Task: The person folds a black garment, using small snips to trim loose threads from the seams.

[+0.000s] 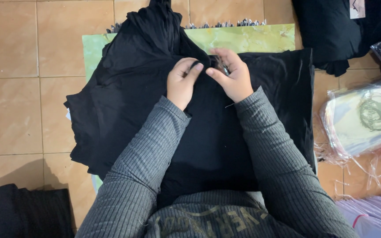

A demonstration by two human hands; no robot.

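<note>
A black garment [124,92] lies spread over a green marbled board [248,39] on the tiled floor. My left hand [182,81] pinches a fold of the black cloth near its upper middle. Close beside it, my right hand [231,75] grips the same cloth, and a small shiny object shows between its fingers; what it is I cannot tell. Both arms wear grey ribbed sleeves. The cloth under my hands is hidden.
More black cloth [336,31] is piled at the top right. Clear plastic bags [364,119] with printed cards lie at the right, with more bags [375,216] at the bottom right. Another black bundle [18,211] sits at the bottom left. Metal clips [225,24] line the board's far edge.
</note>
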